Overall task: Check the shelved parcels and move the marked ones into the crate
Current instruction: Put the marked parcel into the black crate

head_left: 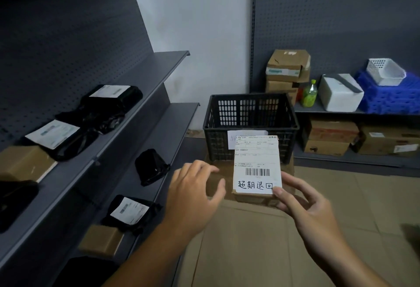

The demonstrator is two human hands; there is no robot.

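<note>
In the lower centre of the frame a small cardboard parcel [248, 199] is held level between both hands, its white label [256, 164] turned up toward the camera, presumably so that it can be read. The left hand [195, 193] grips the parcel's left end with its fingers curled over the top edge. The right hand [304, 204] holds the right end, its thumb pressed on the label's lower right corner, just beside a line of handwritten characters under the barcode. That writing looks like the mark the task asks for, so this parcel likely belongs in the crate. The black crate [250, 98] sits just above the parcel in the picture, centre frame, open side up on a flattened cardboard sheet [238, 241]; its inside shows nothing from this angle, though the floor of it is mostly hidden. Along the left of the frame the grey shelves [145, 77] hold more parcels not yet checked — black bags [106, 107] with labels facing up and plain brown boxes [25, 164]. The two-handed hold keeps the label flat and leaves a short forward reach to the crate.
</note>
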